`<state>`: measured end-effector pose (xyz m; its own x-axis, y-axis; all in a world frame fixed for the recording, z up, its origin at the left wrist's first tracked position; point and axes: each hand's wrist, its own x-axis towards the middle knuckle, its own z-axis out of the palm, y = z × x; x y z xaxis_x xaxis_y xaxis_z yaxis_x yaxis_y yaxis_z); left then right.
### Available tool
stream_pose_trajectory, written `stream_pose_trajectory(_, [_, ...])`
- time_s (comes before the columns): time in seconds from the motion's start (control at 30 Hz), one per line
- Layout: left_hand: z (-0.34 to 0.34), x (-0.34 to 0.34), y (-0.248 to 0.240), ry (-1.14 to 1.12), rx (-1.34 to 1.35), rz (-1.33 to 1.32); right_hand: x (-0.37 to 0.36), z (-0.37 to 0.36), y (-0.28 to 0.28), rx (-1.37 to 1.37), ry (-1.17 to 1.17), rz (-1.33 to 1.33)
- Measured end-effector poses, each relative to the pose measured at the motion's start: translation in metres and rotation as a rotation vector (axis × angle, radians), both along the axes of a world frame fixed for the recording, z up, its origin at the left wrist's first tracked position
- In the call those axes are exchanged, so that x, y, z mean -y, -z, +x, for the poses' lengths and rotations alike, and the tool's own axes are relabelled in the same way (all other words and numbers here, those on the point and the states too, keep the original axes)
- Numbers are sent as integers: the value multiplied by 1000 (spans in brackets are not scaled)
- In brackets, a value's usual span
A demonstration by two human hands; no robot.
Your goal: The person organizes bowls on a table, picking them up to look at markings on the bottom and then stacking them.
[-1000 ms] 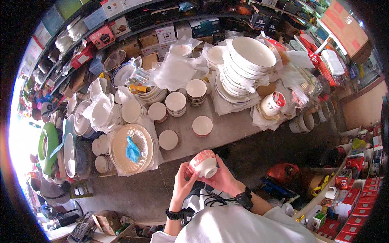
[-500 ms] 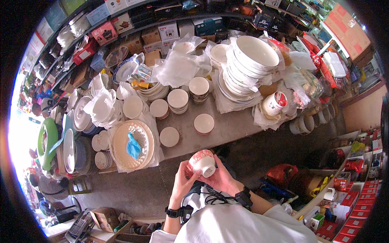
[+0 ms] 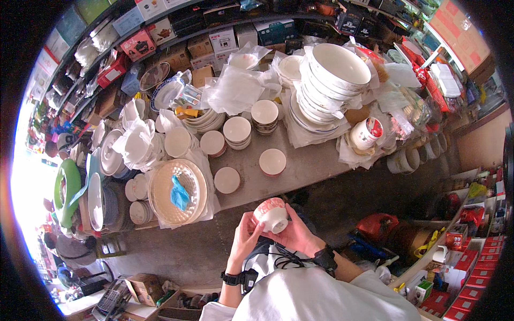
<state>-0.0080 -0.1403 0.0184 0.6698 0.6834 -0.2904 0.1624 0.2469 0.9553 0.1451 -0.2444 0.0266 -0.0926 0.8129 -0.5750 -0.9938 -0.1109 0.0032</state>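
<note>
"Bowl [image 3: 270, 211], where?"
"I see the left hand [image 3: 246, 239] and right hand [image 3: 299, 236] grasping it, off the tabletop's [image 3: 308, 160] near edge."
"Progress?"
"In hand, not set down; two white-lined bowls [image 3: 227, 180] stand near that edge."

- Left hand [image 3: 245, 239] held before the torso [image 3: 316, 297], fingers [image 3: 246, 220] curled, thumb [image 3: 256, 233] pointing up.
- Right hand [image 3: 297, 235] near it, cupped, facing the left.
- Left forearm [image 3: 231, 296] nearly upright.
- Right forearm [image 3: 348, 268] slanting inward from the lower right.
</note>
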Motion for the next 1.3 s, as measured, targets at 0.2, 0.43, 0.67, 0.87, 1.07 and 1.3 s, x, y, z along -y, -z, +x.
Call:
stream_pose_trajectory(0.2, [-4,-10,0,147,-45,-34,1,6,14,-2,-30,78])
stream_pose_trajectory(0.43, [2,-16,7,119,-193,255,-2,13,25,151,-15,-51])
stream_pose_trajectory(0.67, [12,-49,53,-190,-411,732,7,38,37,70,98,-99])
stream_pose_trajectory(0.87, [23,-80,91,-281,-348,781,17,53,45,-13,216,-136])
stream_pose_trajectory(1.07, [28,-85,116,-364,-360,824,19,58,42,6,220,-154])
stream_pose_trajectory(1.3, [34,-94,138,-418,-428,853,23,62,50,-17,252,-141])
